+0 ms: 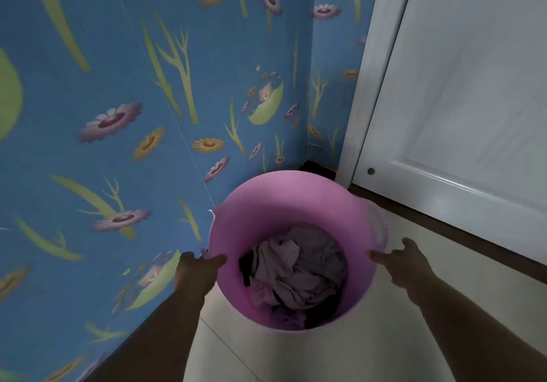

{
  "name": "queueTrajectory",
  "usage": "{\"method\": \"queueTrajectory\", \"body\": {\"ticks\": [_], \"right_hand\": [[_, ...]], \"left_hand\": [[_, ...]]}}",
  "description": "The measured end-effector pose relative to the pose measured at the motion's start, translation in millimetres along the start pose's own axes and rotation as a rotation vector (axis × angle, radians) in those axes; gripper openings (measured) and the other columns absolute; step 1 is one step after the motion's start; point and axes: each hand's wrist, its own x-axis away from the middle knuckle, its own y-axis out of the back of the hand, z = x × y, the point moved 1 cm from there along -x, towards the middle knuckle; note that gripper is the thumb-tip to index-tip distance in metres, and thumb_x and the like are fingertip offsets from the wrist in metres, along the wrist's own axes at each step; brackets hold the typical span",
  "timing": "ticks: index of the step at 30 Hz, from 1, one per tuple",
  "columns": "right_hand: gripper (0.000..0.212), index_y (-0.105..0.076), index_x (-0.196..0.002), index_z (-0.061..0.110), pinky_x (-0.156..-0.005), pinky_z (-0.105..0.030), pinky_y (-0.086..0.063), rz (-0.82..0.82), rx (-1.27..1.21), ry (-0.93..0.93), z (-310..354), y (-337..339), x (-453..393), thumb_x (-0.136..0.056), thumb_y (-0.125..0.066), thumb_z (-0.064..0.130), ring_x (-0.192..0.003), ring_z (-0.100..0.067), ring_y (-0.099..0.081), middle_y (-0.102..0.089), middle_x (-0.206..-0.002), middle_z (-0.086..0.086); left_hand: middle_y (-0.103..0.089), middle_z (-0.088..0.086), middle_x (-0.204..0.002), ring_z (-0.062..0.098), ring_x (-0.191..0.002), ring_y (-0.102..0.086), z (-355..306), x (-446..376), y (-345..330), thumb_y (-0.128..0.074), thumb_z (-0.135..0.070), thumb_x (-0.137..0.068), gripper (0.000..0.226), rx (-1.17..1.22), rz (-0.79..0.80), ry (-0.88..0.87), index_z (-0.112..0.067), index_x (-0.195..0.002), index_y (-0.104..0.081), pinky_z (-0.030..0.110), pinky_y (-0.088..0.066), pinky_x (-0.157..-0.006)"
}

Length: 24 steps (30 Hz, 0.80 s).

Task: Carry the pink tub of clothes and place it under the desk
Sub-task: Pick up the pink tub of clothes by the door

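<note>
1. The pink tub [291, 201] stands on the pale floor [370, 352] in a corner, close to the blue flowered wall [118, 86] on its left and near the white door [473, 86] on its right.
2. Clothes [296, 272] lie crumpled in the bottom of the tub: mostly pale lilac-grey cloth with some dark pieces at the left and lower edges.
3. The left hand [196, 266] is at the tub's left rim, fingers spread and pointing toward it; the fingertips reach the rim's outer edge, but I cannot tell whether they grip it.
4. The right hand [405, 262] is at the right rim, also spread, with the forefinger stretched to the rim's edge and the other fingers loosely curled behind. Contact looks likely, but a firm hold does not show.
5. The tub thus sits between the two hands, which flank it at about the same height on opposite sides.
6. Both forearms reach in from the bottom of the view.
</note>
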Motion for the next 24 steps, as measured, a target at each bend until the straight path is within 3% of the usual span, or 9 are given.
{"method": "queueTrajectory", "body": {"ticks": [2, 4, 7, 10, 14, 17, 21, 24], "right_hand": [[0.114, -0.017, -0.160, 0.010, -0.087, -0.052, -0.057, 0.015, -0.131, -0.044, -6, -6, -7, -0.074, -0.089, 0.027, -0.103, -0.034, -0.062, -0.055, -0.138, -0.019], [0.116, -0.015, -0.161, 0.011, -0.088, -0.056, -0.056, 0.064, -0.200, -0.077, -10, -11, -15, -0.074, -0.089, 0.028, -0.123, -0.039, -0.055, -0.046, -0.151, -0.018], [0.102, -0.026, -0.157, 0.011, -0.088, -0.062, -0.054, 0.110, -0.226, -0.081, -17, -20, -24, -0.077, -0.087, 0.030, -0.130, -0.041, -0.050, -0.045, -0.152, -0.018], [0.073, -0.049, -0.140, 0.012, -0.090, -0.068, -0.052, 0.164, -0.249, -0.059, -18, -25, -31, -0.079, -0.085, 0.029, -0.118, -0.042, -0.060, -0.062, -0.134, -0.017], [0.059, -0.058, -0.130, 0.017, -0.088, -0.069, -0.053, 0.223, -0.284, -0.036, -20, -31, -42, -0.079, -0.084, 0.029, -0.107, -0.041, -0.067, -0.072, -0.118, -0.014], [0.058, -0.058, -0.129, 0.018, -0.087, -0.067, -0.054, 0.288, -0.291, -0.036, -25, -32, -53, -0.079, -0.083, 0.030, -0.104, -0.041, -0.069, -0.073, -0.117, -0.014], [0.062, -0.055, -0.130, 0.018, -0.082, -0.064, -0.058, 0.338, -0.301, -0.032, -33, -31, -66, -0.077, -0.085, 0.030, -0.103, -0.044, -0.069, -0.072, -0.117, -0.017], [0.063, -0.056, -0.130, 0.016, -0.077, -0.060, -0.061, 0.366, -0.302, -0.025, -37, -32, -71, -0.077, -0.085, 0.034, -0.099, -0.045, -0.072, -0.073, -0.116, -0.019]], "left_hand": [[-0.052, 0.022, -0.150, 0.030, -0.096, -0.064, 6, -7, -6, -0.092, -0.033, -0.067, 0.119, 0.116, 0.040, 0.035, 0.003, -0.159, -0.025, 0.043, -0.058, -0.084], [-0.057, 0.023, -0.141, 0.044, -0.112, -0.065, 11, -18, -11, -0.091, -0.035, -0.054, 0.122, 0.236, 0.102, 0.092, 0.004, -0.154, -0.034, 0.059, -0.056, -0.092], [-0.067, 0.023, -0.127, 0.042, -0.109, -0.066, 24, -31, -19, -0.089, -0.044, -0.054, 0.100, 0.211, 0.154, 0.113, -0.002, -0.138, -0.055, 0.052, -0.058, -0.080], [-0.068, 0.019, -0.128, 0.044, -0.114, -0.065, 26, -35, -22, -0.089, -0.038, -0.068, 0.082, 0.203, 0.194, 0.130, -0.009, -0.138, -0.056, 0.065, -0.056, -0.091], [-0.073, 0.018, -0.121, 0.044, -0.108, -0.070, 29, -46, -25, -0.088, -0.034, -0.076, 0.070, 0.245, 0.262, 0.147, -0.013, -0.135, -0.057, 0.063, -0.056, -0.093], [-0.075, 0.019, -0.115, 0.042, -0.101, -0.073, 31, -55, -23, -0.088, -0.039, -0.076, 0.072, 0.253, 0.306, 0.177, -0.009, -0.134, -0.058, 0.057, -0.060, -0.086], [-0.077, 0.019, -0.110, 0.044, -0.096, -0.075, 35, -64, -18, -0.091, -0.044, -0.071, 0.072, 0.237, 0.335, 0.157, -0.006, -0.126, -0.064, 0.061, -0.059, -0.090], [-0.082, 0.017, -0.101, 0.042, -0.088, -0.079, 38, -68, -18, -0.092, -0.044, -0.068, 0.070, 0.244, 0.356, 0.148, -0.005, -0.121, -0.067, 0.056, -0.063, -0.079]]}}
